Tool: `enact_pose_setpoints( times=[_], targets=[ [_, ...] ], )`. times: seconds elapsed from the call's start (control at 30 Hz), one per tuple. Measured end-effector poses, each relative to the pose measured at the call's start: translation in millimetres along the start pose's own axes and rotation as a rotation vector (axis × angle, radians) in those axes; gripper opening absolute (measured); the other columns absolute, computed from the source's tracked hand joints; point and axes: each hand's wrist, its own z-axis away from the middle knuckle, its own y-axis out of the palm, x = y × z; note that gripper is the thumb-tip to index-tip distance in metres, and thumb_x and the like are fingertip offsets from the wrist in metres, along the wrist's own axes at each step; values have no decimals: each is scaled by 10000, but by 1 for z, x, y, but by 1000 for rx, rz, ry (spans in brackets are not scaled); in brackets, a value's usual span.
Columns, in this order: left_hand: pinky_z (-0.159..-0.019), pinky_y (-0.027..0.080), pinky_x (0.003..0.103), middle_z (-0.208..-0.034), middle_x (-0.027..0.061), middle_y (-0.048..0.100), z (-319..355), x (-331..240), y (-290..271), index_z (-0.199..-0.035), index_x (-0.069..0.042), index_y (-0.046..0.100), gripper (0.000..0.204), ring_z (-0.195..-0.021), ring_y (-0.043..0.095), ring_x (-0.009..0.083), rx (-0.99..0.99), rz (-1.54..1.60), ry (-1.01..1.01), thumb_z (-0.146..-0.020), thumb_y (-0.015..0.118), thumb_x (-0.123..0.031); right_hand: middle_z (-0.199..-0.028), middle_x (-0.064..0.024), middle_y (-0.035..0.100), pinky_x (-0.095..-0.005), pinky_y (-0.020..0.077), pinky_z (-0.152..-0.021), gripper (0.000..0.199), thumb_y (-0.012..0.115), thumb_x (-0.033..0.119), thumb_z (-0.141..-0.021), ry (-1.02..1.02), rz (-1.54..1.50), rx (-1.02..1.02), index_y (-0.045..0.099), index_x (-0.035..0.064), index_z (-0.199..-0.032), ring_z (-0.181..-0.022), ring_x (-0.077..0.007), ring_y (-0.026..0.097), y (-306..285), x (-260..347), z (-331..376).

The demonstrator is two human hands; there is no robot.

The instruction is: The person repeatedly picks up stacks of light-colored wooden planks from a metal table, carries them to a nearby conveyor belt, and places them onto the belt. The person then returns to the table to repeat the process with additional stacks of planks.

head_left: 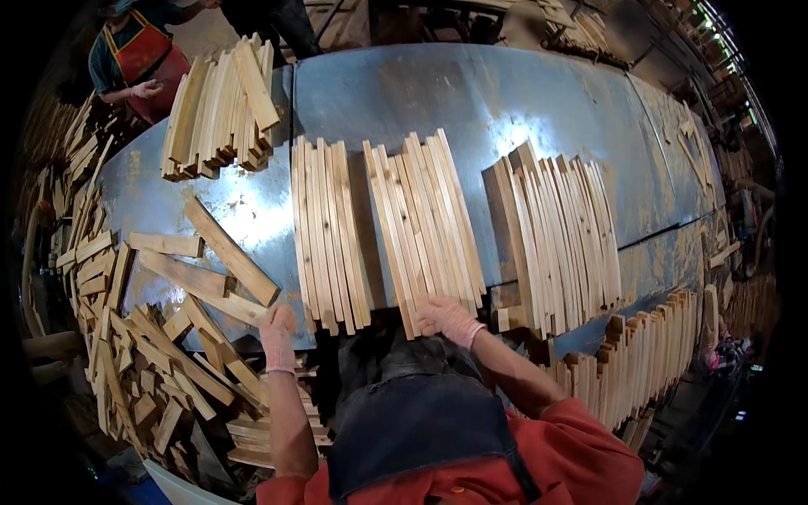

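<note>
My right hand (450, 320), in a pale pink glove, grips the near end of a wooden slat at the left side of the middle row of slats (421, 219). My left hand (279, 338), gloved too, is at the near edge of the table beside the end of a loose board (240, 308). Its fingers are curled, and what they hold, if anything, is hidden. Between my hands lies another row of slats (326, 236), packed side by side. To the right a third row (564, 244) stands close together on the table.
The metal table (471, 93) carries a stacked pile of slats (220, 114) at the far left. Loose offcuts (160, 362) heap up at the left. More slats (640, 362) stand at the lower right. A person in a red apron (143, 59) stands beyond the far-left corner.
</note>
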Motion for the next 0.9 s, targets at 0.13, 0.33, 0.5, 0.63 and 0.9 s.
enact_pose_setpoints(
  times=[0.13,0.33,0.5,0.63,0.9],
  targets=[
    [-690,479,271,-985,4,691,-17,-20,29,-1276,18,735,331,-825,608,103,-231,-159,-7,-1039,745,-214,-1003,-74,713,-312,613,-718,259,714,226,-1066,-136,-119,-166,669,44,-1245,-864,-175,732,-32,40,41],
    [-807,518,330,-992,19,692,-65,46,0,-1203,10,751,329,-906,627,145,-102,-367,212,-1034,726,-271,-1177,-127,741,-393,633,-848,589,676,294,-1107,-161,-51,-301,512,23,-1603,-1009,-256,765,-79,59,43],
    [-823,499,330,-936,22,650,-30,27,39,-1031,16,701,240,-889,566,142,-105,-494,169,-1003,695,-222,-1095,-92,718,-374,630,-763,557,703,266,-1089,-179,-158,-245,535,5,-1552,-899,-199,725,-79,29,33],
    [-771,483,315,-892,16,635,-18,40,41,-1035,9,702,238,-843,550,132,-112,-458,115,-990,697,-225,-1055,-106,733,-379,638,-733,506,708,263,-1087,-108,-144,-218,564,4,-1497,-867,-229,742,-57,16,24],
    [-875,536,325,-1054,76,752,-11,49,39,-1250,0,760,343,-943,663,172,-55,-396,88,-994,693,-218,-1014,-112,736,-364,634,-713,380,700,252,-1089,-29,-57,-258,631,48,-1401,-824,-220,742,-14,24,32]
  ],
)
